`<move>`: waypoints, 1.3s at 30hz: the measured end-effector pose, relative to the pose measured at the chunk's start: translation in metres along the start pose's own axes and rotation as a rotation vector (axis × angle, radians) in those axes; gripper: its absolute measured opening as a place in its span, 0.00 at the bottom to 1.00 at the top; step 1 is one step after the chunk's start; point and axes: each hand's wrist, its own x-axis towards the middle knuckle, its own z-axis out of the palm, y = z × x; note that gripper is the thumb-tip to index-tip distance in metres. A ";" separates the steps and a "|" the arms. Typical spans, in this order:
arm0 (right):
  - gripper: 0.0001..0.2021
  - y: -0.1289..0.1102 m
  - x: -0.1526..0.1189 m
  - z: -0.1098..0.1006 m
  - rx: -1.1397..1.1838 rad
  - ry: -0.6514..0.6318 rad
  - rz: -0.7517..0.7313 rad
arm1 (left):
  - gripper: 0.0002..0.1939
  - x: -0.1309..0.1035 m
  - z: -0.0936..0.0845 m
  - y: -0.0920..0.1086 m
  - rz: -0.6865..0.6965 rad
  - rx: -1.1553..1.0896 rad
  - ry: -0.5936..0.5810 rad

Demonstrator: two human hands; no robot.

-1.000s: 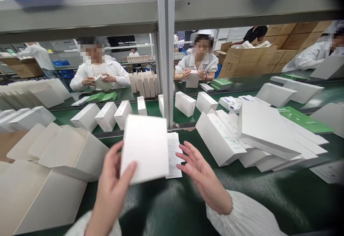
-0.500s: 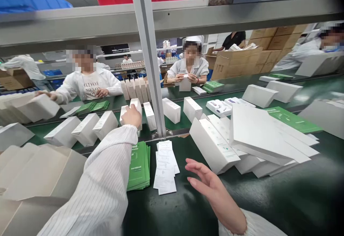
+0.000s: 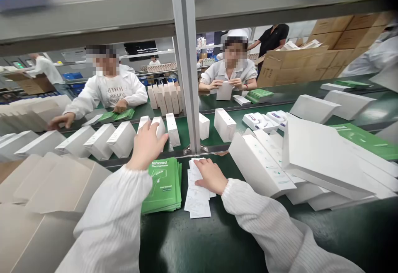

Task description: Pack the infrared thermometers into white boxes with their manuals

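My left hand [image 3: 148, 143] is raised with fingers apart in front of two small white boxes [image 3: 159, 126] on the green belt; nothing shows in it. Below it lies a stack of green manuals [image 3: 164, 186]. My right hand [image 3: 210, 175] reaches over a pile of white leaflets [image 3: 198, 203], its fingers spread at the upper part of the pile. No leaflet is seen lifted. More white boxes [image 3: 122, 139] stand in a row to the left of my left hand.
White boxes [image 3: 261, 161] lean in a heap on the right, large cartons [image 3: 62, 186] on the left. A metal post [image 3: 188, 57] rises mid-view. Two people sit across the belt [image 3: 209, 140]; green booklets [image 3: 367, 140] lie far right.
My left hand has come back off the white boxes and opened. My right hand has moved forward and left onto the leaflets. The view has shifted, and boxes on the belt have changed position.
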 end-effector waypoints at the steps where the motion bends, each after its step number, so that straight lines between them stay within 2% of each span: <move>1: 0.33 0.000 0.001 -0.001 -0.022 -0.016 -0.001 | 0.27 -0.017 -0.008 -0.004 0.000 -0.017 -0.012; 4: 0.32 0.002 0.006 -0.002 -0.062 -0.059 0.006 | 0.29 -0.070 -0.012 -0.024 -0.103 -0.031 -0.063; 6: 0.33 0.004 0.011 -0.003 -0.061 -0.085 0.014 | 0.36 -0.096 -0.001 -0.039 -0.216 -0.024 -0.108; 8: 0.34 0.008 0.016 -0.003 -0.039 -0.101 0.026 | 0.38 -0.111 0.014 -0.052 -0.288 -0.056 -0.158; 10: 0.33 0.012 0.020 -0.002 0.000 -0.096 0.033 | 0.34 -0.117 0.027 -0.060 -0.318 -0.119 -0.183; 13: 0.20 0.019 0.023 0.000 0.074 -0.045 0.022 | 0.25 -0.118 0.036 -0.065 -0.341 -0.216 -0.152; 17: 0.03 0.024 0.019 -0.006 0.210 0.015 -0.020 | 0.16 -0.120 0.034 -0.065 -0.374 -0.328 -0.077; 19: 0.02 0.025 0.013 -0.018 0.288 0.016 -0.050 | 0.15 -0.123 0.029 -0.064 -0.398 -0.389 -0.028; 22: 0.04 0.019 -0.004 -0.050 0.380 -0.019 -0.097 | 0.16 -0.129 0.016 -0.058 -0.403 -0.537 0.051; 24: 0.05 0.009 -0.019 -0.073 0.444 -0.054 -0.135 | 0.18 -0.134 0.007 -0.047 -0.422 -0.778 0.054; 26: 0.06 -0.005 -0.030 -0.092 0.544 -0.109 -0.182 | 0.20 -0.139 0.003 -0.030 -0.465 -1.121 -0.016; 28: 0.07 -0.017 -0.035 -0.100 0.641 -0.173 -0.232 | 0.23 -0.145 0.006 -0.009 -0.526 -1.420 -0.152; 31: 0.06 -0.030 -0.028 -0.096 0.668 -0.218 -0.270 | 0.25 -0.157 0.020 0.019 -0.704 -1.556 -0.345; 34: 0.04 -0.035 -0.015 -0.084 0.597 -0.189 -0.262 | 0.27 -0.168 0.034 0.034 -0.908 -1.512 -0.388; 36: 0.03 -0.037 -0.009 -0.077 0.542 -0.176 -0.250 | 0.26 -0.171 0.037 0.037 -0.885 -1.522 -0.436; 39: 0.02 -0.038 -0.007 -0.071 0.491 -0.149 -0.253 | 0.23 -0.171 0.031 0.039 -0.664 -1.648 -0.586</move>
